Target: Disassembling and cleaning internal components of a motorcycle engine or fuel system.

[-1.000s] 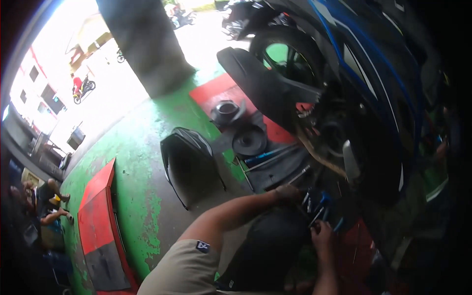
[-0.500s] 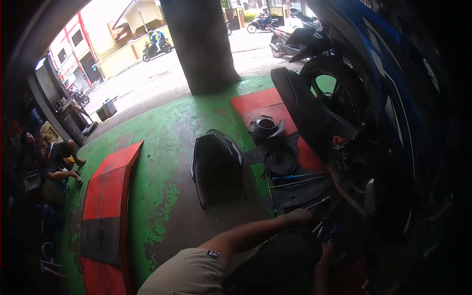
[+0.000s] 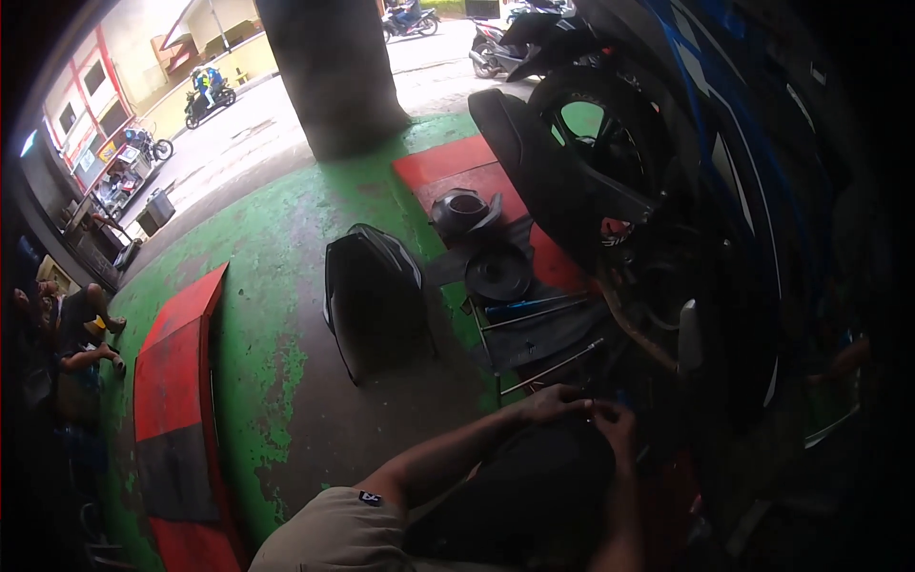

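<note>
My left hand (image 3: 555, 404) and my right hand (image 3: 618, 425) come together above my dark-clad leg, beside the lower part of a motorcycle (image 3: 753, 210). The fingers of both are closed in a pinch on something too small and dark to name. Just past the fingers of my right hand shows a small blue thing (image 3: 624, 397), blurred in shadow. Nearest to my left hand, a long metal rod tool (image 3: 553, 368) lies on a dark mat (image 3: 524, 349).
A round black part (image 3: 497, 274), a blue tool (image 3: 522, 310) and a hollow dark cover (image 3: 462, 210) lie farther off. A black body panel (image 3: 372, 296) rests on the green floor; a red ramp (image 3: 176, 367) stands left. A person (image 3: 86, 319) sits at far left.
My left hand has drawn back from beside the tools to meet my right hand, which has risen. The whole view has shifted, so the surroundings appear farther left and higher.
</note>
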The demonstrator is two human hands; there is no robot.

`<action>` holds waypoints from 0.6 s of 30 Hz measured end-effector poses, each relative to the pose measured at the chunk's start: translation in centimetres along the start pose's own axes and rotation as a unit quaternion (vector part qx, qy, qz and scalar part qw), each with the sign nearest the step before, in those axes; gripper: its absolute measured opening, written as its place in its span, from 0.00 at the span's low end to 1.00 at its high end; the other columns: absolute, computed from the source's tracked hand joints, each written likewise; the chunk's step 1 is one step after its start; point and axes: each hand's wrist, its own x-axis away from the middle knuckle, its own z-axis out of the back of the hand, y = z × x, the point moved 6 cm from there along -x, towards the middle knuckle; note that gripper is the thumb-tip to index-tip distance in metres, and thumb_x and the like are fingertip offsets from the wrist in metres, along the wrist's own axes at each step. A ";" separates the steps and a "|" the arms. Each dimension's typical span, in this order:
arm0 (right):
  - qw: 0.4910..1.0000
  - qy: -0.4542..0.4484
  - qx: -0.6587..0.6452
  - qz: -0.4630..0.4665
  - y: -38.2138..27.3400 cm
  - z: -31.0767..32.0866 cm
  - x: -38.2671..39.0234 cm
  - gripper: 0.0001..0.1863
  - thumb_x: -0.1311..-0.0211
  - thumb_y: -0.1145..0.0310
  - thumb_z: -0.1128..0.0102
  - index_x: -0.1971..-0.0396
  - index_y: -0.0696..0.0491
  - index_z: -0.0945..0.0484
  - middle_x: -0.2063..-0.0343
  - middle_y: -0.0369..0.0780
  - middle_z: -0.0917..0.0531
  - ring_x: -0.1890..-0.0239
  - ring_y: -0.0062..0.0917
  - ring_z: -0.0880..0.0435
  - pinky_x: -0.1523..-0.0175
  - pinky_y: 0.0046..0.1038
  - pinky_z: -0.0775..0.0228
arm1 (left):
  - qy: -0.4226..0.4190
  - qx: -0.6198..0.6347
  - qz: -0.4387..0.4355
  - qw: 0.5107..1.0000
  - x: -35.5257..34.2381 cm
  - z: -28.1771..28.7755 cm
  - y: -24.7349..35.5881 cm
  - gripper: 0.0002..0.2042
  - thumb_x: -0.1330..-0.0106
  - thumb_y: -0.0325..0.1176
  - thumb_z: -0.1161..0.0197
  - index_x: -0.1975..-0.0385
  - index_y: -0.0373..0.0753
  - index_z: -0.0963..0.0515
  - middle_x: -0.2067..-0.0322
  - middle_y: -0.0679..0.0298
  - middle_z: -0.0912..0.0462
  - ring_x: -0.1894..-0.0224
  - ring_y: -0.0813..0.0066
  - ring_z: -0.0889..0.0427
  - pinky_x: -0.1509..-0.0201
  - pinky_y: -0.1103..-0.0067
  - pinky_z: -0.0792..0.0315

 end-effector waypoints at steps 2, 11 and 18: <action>0.987 -0.008 0.064 0.145 -2.1 -2.2 -1.1 0.12 0.41 0.69 0.24 0.59 0.56 0.12 0.66 0.36 0.16 0.63 0.19 0.19 0.57 0.25 0.27 | 0.024 0.012 0.058 0.998 0.2 0.6 -0.3 0.25 0.23 0.50 0.43 0.46 0.30 0.21 0.52 0.53 0.13 0.50 0.69 0.16 0.45 0.70 0.23; 0.993 -0.101 -0.054 0.011 1.6 -1.9 1.0 0.14 0.34 0.72 0.29 0.49 0.53 0.15 0.59 0.32 0.18 0.58 0.16 0.17 0.54 0.20 0.26 | 0.365 -0.052 -0.074 0.926 14.2 12.0 2.0 0.11 0.20 0.31 0.49 0.54 0.31 0.20 0.75 0.64 0.20 0.73 0.81 0.21 0.68 0.77 0.26; 0.995 -0.103 -0.014 -0.014 5.2 1.5 2.1 0.14 0.35 0.69 0.27 0.51 0.53 0.14 0.59 0.33 0.19 0.60 0.16 0.19 0.55 0.20 0.27 | 0.413 -0.211 -0.139 0.875 16.8 16.1 2.3 0.09 0.26 0.23 0.45 0.52 0.32 0.20 0.72 0.57 0.21 0.74 0.65 0.21 0.69 0.73 0.28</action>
